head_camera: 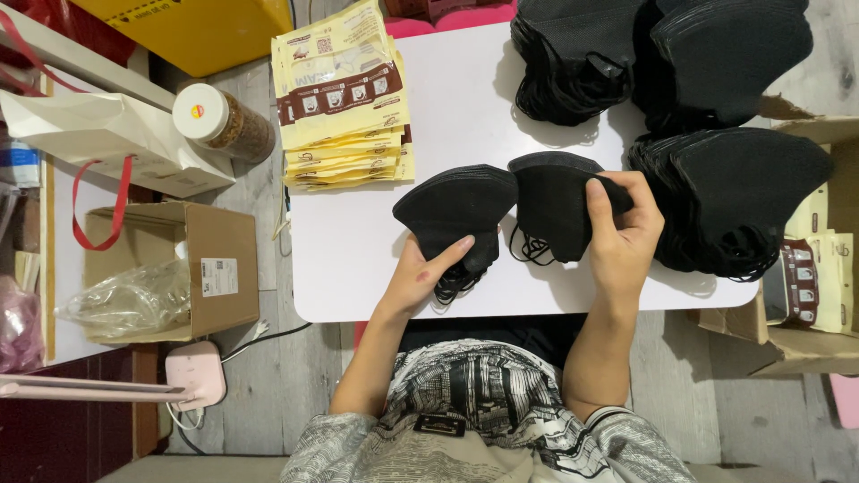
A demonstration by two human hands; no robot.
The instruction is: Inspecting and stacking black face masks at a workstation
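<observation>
Two mask stacks point(501, 210) — one per hand.

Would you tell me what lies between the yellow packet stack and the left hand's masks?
Only bare white table, seen in the head view.

Bright, even light falls from above on the white rounded desk point(465, 107), which reads nearly blown out but without hard glare. Soft, short shadows sit just below and beside the stacks of black fabric masks point(743, 197) on that desk, whose folds lose detail. Focus is sharp throughout. Left of the desk, lines bow slightly.
</observation>
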